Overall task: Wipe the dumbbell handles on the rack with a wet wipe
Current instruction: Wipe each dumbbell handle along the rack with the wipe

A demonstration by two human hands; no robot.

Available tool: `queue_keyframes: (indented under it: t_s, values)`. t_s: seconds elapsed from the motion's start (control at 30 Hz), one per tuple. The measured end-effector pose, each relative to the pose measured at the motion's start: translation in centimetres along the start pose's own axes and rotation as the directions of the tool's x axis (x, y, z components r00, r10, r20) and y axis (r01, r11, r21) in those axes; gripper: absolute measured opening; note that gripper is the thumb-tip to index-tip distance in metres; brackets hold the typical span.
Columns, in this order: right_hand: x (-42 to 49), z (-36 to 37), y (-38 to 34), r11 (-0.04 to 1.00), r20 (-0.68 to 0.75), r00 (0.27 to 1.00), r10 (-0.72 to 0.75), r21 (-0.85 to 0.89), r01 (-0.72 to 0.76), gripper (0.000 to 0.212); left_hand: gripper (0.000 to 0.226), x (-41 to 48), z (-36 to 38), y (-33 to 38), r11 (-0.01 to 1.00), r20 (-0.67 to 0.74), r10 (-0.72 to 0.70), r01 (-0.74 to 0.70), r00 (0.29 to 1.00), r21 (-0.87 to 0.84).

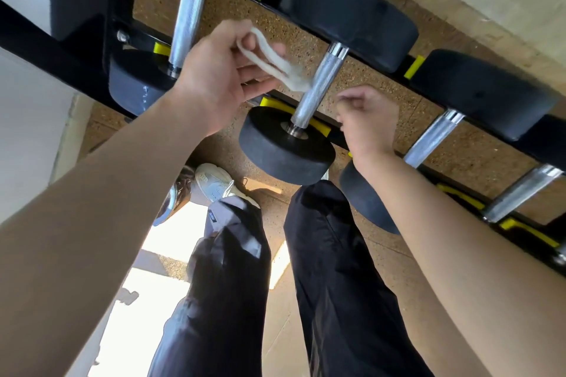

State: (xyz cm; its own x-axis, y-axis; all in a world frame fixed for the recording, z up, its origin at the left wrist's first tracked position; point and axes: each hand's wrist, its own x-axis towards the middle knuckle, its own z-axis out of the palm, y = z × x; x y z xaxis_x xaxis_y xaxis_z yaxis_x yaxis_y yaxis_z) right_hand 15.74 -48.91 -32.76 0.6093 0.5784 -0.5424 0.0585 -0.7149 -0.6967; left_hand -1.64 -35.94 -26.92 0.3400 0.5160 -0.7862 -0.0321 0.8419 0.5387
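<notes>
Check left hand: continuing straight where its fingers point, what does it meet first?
Probably the middle dumbbell handle: the left hand points at it, and the wet wipe it pinches would land first. Depth is unclear.

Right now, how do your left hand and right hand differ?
The left hand grips the twisted wet wipe; the right hand is curled, holding nothing visible. The left hand is left of the middle dumbbell handle, wipe end touching it; the right hand is right of it, apart. Both are bare.
</notes>
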Motion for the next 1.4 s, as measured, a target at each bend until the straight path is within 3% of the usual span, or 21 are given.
queue_keyframes:
  t_s: [0.07, 0.17, 0.23, 0.3, 0.37, 0.43, 0.47, 0.57, 0.63, 0.77, 0.87, 1.0, 1.07, 1.17, 1.27, 1.4]
  values:
    - [-1.6, 0.4, -2.1, 0.994, 0.098, 0.989, -0.107, 0.006, 0.107, 0.016, 0.034, -0.4, -0.3, 0.3, 0.999, 0.003, -0.010, 0.010, 1.000, -0.037]
    - [-2.8, 1.8, -4.8, 0.989, 0.301, 0.943, -0.145, 0.044, 0.139, 0.029, 0.037, -1.3, -0.8, 0.7, 0.997, 0.020, -0.019, 0.020, 1.000, -0.072]
    - [-2.8, 2.9, -6.0, 0.990, 0.369, 0.923, -0.113, 0.117, 0.075, 0.022, 0.037, -1.7, -1.3, 0.8, 0.998, -0.007, -0.006, 0.005, 1.000, -0.063]
    - [-2.5, 3.7, -7.0, 0.959, 0.422, 0.906, -0.031, 0.267, -0.091, 0.017, 0.030, -2.0, -2.1, 0.7, 0.998, -0.056, 0.045, -0.043, 0.997, 0.037]
    - [-2.0, 4.3, -8.2, 0.893, 0.513, 0.858, 0.031, 0.371, -0.254, 0.026, 0.021, -2.3, -2.8, 0.6, 0.989, -0.079, 0.100, -0.090, 0.992, 0.120]
    - [-1.7, 5.1, -9.4, 0.880, 0.629, 0.776, 0.033, 0.350, -0.321, 0.039, 0.019, -2.6, -3.4, 0.7, 0.988, -0.123, 0.122, -0.109, 0.985, 0.109]
    - [-1.6, 5.6, -9.9, 0.918, 0.663, 0.748, 0.020, 0.285, -0.277, 0.043, 0.019, -2.7, -3.7, 0.8, 0.991, -0.139, 0.125, -0.115, 0.982, 0.074]
    - [-1.9, 7.1, -10.8, 0.993, 0.640, 0.764, -0.080, -0.018, 0.119, 0.031, 0.018, -3.4, -4.5, 1.4, 0.990, -0.161, 0.130, -0.137, 0.978, -0.036]
    - [-2.0, 7.9, -11.2, 0.974, 0.640, 0.758, -0.124, -0.068, 0.217, 0.020, 0.019, -3.8, -5.2, 1.9, 0.984, -0.170, 0.140, -0.157, 0.975, -0.088]
    - [-1.5, 9.0, -11.8, 0.997, 0.652, 0.755, -0.065, 0.074, 0.022, 0.018, 0.010, -4.1, -7.2, 2.0, 0.966, -0.319, 0.200, -0.242, 0.926, -0.095]
    - [-1.5, 10.2, -12.7, 0.898, 0.693, 0.720, 0.009, 0.311, -0.310, 0.016, 0.022, -3.9, -8.6, 1.3, 0.934, -0.453, 0.354, -0.283, 0.818, 0.218]
    - [-1.8, 12.1, -13.8, 0.735, 0.704, 0.707, 0.065, 0.445, -0.511, 0.011, 0.042, -3.4, -9.2, 0.9, 0.822, -0.401, 0.506, -0.285, 0.764, 0.494]
    - [-1.6, 12.9, -14.0, 0.683, 0.711, 0.699, 0.072, 0.476, -0.555, 0.012, 0.027, -2.9, -9.5, 1.1, 0.798, -0.325, 0.523, -0.318, 0.788, 0.511]
    - [-0.9, 13.8, -14.2, 0.689, 0.714, 0.698, 0.050, 0.482, -0.542, 0.011, 0.019, -2.0, -10.0, 1.4, 0.779, -0.212, 0.507, -0.339, 0.835, 0.528]
    - [0.1, 14.3, -14.0, 0.734, 0.681, 0.727, 0.083, 0.452, -0.507, 0.011, 0.011, -0.6, -11.0, 2.4, 0.649, -0.199, 0.590, -0.313, 0.783, 0.693]
    - [1.6, 14.9, -13.1, 0.813, 0.418, 0.875, 0.244, 0.403, -0.420, 0.015, 0.017, 2.3, -11.7, 4.9, 0.610, -0.321, 0.644, -0.214, 0.694, 0.763]
